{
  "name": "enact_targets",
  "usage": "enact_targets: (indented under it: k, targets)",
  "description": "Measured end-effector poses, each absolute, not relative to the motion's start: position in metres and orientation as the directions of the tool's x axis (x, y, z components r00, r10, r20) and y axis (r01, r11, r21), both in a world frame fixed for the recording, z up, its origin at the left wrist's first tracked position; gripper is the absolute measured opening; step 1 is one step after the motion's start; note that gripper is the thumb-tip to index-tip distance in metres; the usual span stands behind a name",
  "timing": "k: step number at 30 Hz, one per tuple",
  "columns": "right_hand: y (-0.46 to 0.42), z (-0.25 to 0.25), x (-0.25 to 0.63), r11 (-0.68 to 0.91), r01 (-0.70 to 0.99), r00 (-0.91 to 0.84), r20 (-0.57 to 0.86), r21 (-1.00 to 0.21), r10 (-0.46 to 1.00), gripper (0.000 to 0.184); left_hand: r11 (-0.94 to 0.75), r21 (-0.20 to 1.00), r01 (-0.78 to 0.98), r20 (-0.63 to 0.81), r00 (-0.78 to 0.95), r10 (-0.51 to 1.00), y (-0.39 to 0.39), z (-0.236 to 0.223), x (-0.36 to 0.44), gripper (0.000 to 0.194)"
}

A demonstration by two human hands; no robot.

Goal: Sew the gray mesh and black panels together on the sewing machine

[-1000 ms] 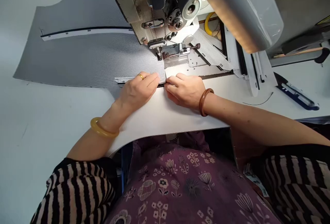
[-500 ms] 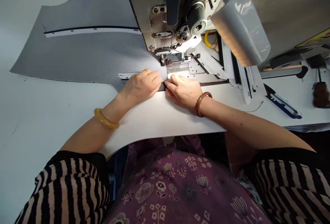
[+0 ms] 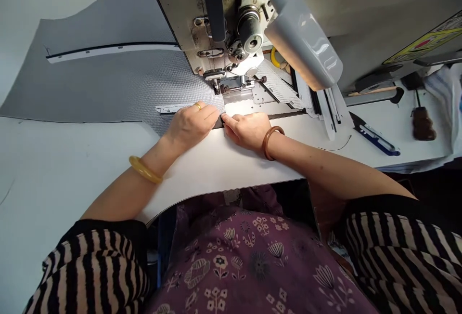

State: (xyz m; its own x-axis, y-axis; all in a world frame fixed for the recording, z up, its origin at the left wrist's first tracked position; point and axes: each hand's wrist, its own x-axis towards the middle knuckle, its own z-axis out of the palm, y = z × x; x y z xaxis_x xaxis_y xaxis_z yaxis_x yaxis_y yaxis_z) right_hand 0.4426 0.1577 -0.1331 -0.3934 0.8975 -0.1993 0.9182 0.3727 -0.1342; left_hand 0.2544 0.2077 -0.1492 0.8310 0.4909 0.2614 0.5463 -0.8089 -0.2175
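Observation:
A large piece of grey mesh fabric (image 3: 90, 87) lies on the white table, its right end by the presser foot (image 3: 217, 86) of a sewing machine (image 3: 173, 10). My left hand (image 3: 193, 124) is closed on the fabric's near right edge, fingers curled, over a short white strip with a dark edge (image 3: 168, 109). Close beside it, my right hand (image 3: 249, 130) pinches the fabric's corner with thumb and forefinger; the exact grip is partly hidden. Farther up the fabric runs a long white strip with a black edge (image 3: 115, 50).
A grey lamp (image 3: 306, 39) hangs at the machine's head. Loose white and black strips (image 3: 330, 111) lie right of the needle area. Farther right are a blue-handled cutter (image 3: 377, 139), a brown-handled tool (image 3: 423, 124) and folded white cloth (image 3: 445, 107).
The whole view has shifted, so the machine and table appear farther left. A white piece by my right fingertips shows less now. Both hands stay at the fabric's edge.

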Motion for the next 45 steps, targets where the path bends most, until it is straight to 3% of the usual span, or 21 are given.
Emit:
enact_targets:
  k: [11, 17, 22, 31, 38, 45]
  targets:
    - [0.161, -0.134, 0.455, 0.339, 0.93, -0.357, -0.128, -0.144, 0.925, 0.051, -0.839, -0.24, 0.488, 0.244, 0.867, 0.435, 0.209, -0.146, 0.258, 0.039]
    - [0.165, -0.134, 0.455, 0.376, 0.923, -0.386, -0.185, -0.087, 0.904, 0.053, -0.854, -0.278, 0.44, 0.291, 0.886, 0.362, 0.206, -0.151, 0.252, 0.032]
    - [0.172, -0.132, 0.454, 0.378, 0.925, -0.377, -0.216, -0.039, 0.901, 0.054, -0.846, -0.216, 0.488, 0.246, 0.865, 0.437, 0.212, -0.153, 0.25, 0.035]
    - [0.179, -0.132, 0.446, 0.337, 0.941, -0.33, -0.218, -0.006, 0.918, 0.058, -0.803, 0.006, 0.596, 0.218, 0.783, 0.582, 0.238, -0.163, 0.252, 0.038]
    - [0.175, -0.133, 0.446, 0.337, 0.941, -0.329, -0.233, -0.005, 0.915, 0.057, -0.8, -0.1, 0.592, 0.179, 0.802, 0.57, 0.247, -0.161, 0.255, 0.038]
    - [0.173, -0.133, 0.443, 0.312, 0.95, -0.296, -0.234, 0.033, 0.926, 0.055, -0.776, -0.01, 0.631, 0.142, 0.769, 0.623, 0.248, -0.164, 0.259, 0.035]
